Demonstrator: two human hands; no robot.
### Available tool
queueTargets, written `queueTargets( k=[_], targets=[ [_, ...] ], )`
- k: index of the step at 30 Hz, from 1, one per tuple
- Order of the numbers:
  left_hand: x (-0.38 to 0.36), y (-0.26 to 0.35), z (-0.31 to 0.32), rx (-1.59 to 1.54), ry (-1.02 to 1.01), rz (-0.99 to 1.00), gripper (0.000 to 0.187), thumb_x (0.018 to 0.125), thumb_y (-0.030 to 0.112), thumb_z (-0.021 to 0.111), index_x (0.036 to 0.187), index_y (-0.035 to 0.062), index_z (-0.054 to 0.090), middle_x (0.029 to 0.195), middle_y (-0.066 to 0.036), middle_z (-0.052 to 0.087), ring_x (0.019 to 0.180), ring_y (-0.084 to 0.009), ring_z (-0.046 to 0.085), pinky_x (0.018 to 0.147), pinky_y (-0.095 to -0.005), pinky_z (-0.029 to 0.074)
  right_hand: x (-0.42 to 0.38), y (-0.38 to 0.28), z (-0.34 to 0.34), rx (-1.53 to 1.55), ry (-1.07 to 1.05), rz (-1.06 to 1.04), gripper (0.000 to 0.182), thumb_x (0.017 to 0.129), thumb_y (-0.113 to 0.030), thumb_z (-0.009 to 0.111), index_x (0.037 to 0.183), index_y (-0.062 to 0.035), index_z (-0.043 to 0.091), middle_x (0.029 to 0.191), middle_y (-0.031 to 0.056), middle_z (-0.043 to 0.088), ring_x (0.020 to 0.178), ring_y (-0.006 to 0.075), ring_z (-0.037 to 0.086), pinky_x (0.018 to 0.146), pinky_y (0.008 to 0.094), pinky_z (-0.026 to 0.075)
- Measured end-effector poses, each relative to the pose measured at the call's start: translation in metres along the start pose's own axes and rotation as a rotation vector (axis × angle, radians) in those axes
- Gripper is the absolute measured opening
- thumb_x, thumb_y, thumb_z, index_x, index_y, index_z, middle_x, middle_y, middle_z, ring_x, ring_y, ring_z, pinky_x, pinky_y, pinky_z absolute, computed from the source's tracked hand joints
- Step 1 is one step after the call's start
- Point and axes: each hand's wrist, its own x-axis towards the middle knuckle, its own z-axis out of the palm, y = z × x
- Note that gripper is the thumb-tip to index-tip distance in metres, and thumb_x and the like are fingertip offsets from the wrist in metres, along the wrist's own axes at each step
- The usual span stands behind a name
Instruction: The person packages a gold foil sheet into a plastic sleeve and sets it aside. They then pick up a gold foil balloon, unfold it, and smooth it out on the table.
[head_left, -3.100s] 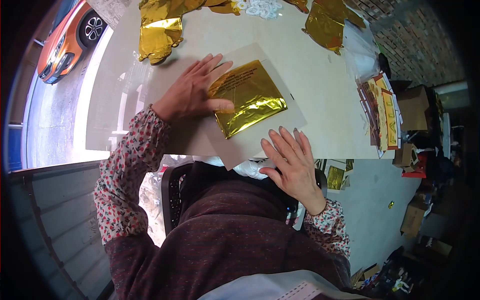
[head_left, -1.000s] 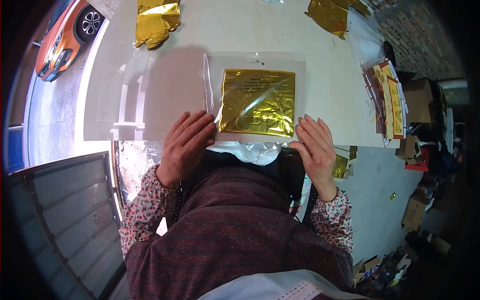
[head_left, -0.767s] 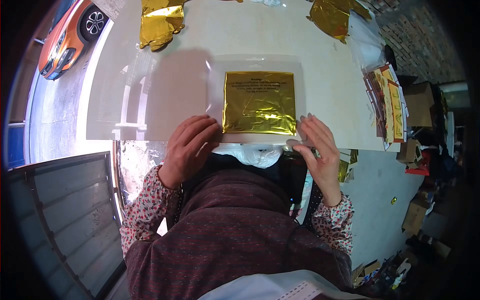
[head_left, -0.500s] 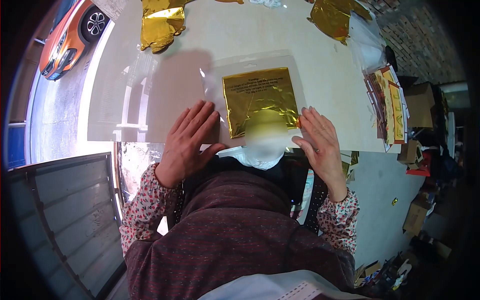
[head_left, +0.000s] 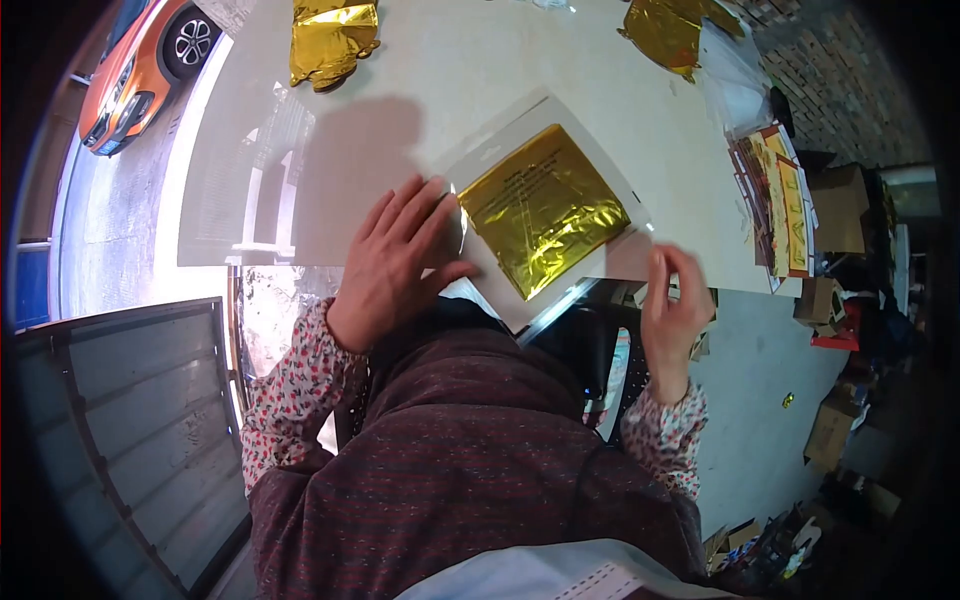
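Observation:
A clear plastic bag [head_left: 500, 143] with a hanging slot lies slanted at the table's front edge, one corner jutting over it. Inside is a flat, folded square of gold foil [head_left: 545, 210], with black print above it. My left hand [head_left: 400, 265] is at the bag's left side, fingers stretched out and the thumb near its lower left edge. My right hand [head_left: 675, 305] hovers just past the right corner, fingers loosely bent and slightly blurred. Nothing shows between those fingers, and the hand looks apart from the bag.
Crumpled gold foil pieces lie at the table's far left [head_left: 333, 42] and far right [head_left: 665, 35]. Clear plastic [head_left: 730, 85] and a stack of printed cards [head_left: 780, 205] are along the right edge. Cardboard boxes [head_left: 838, 212] stand beyond; an orange car [head_left: 135, 85] is outside at left.
The bag has turned counterclockwise from nearly square to slanted. My right hand has moved slightly down and right, its fingers now bent. The pale round blur over the bag's lower edge is gone.

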Motion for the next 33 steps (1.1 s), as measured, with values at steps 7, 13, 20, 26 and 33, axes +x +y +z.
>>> queueTargets(
  k=[7,13,20,26,33],
  targets=[
    [-0.029,0.023,0.006,-0.086,0.033,0.013,0.06,0.077,0.04,0.078,0.124,0.0063,0.061,0.122,-0.015,0.058,0.116,-0.0352,0.055,0.097,-0.0468,0.046,-0.067,0.006,0.038,1.02,-0.287,0.677,0.016,0.099,-0.019,0.062,0.09,-0.0064,0.062,0.073,0.0008,0.063,0.063,0.0098,0.064,0.057,0.0241,0.052],
    [-0.027,0.019,0.009,-0.14,0.072,0.047,0.05,0.081,0.032,0.075,0.118,0.004,0.057,0.126,-0.016,0.055,0.12,-0.0357,0.052,0.099,-0.0461,0.043,-0.074,-0.005,0.048,1.194,-0.023,0.723,0.009,0.1,-0.017,0.061,0.1,-0.0097,0.055,0.095,0.0004,0.063,0.083,0.0084,0.063,0.062,0.025,0.054],
    [-0.041,0.029,0.004,-0.199,0.052,0.127,0.045,0.081,0.028,0.076,0.114,0.0022,0.059,0.122,-0.015,0.058,0.116,-0.0337,0.055,0.099,-0.0444,0.044,-0.059,-0.018,0.04,1.213,-0.256,0.864,0.027,0.092,-0.015,0.072,0.116,-0.0047,0.065,0.106,0.0052,0.069,0.09,0.0112,0.064,0.078,0.0281,0.052],
    [-0.079,0.042,0.005,-0.852,0.197,-0.49,0.029,0.088,0.015,0.071,0.112,0.0006,0.063,0.104,-0.011,0.067,0.09,-0.0213,0.065,0.08,-0.0304,0.051,-0.067,-0.007,0.02,1.168,-0.219,0.727,0.023,0.09,-0.005,0.071,0.112,-0.0003,0.069,0.106,0.0056,0.071,0.092,0.0109,0.065,0.084,0.0265,0.049],
    [-0.067,0.027,0.016,-1.616,0.03,-0.756,0.023,0.1,0.019,0.06,0.108,-0.002,0.066,0.084,0.002,0.063,0.075,-0.0048,0.058,0.067,-0.0206,0.047,-0.079,-0.013,0.015,1.156,-0.398,0.628,0.016,0.088,-0.004,0.073,0.103,0.001,0.073,0.098,0.008,0.074,0.085,0.0099,0.066,0.079,0.0256,0.051]
  ],
)
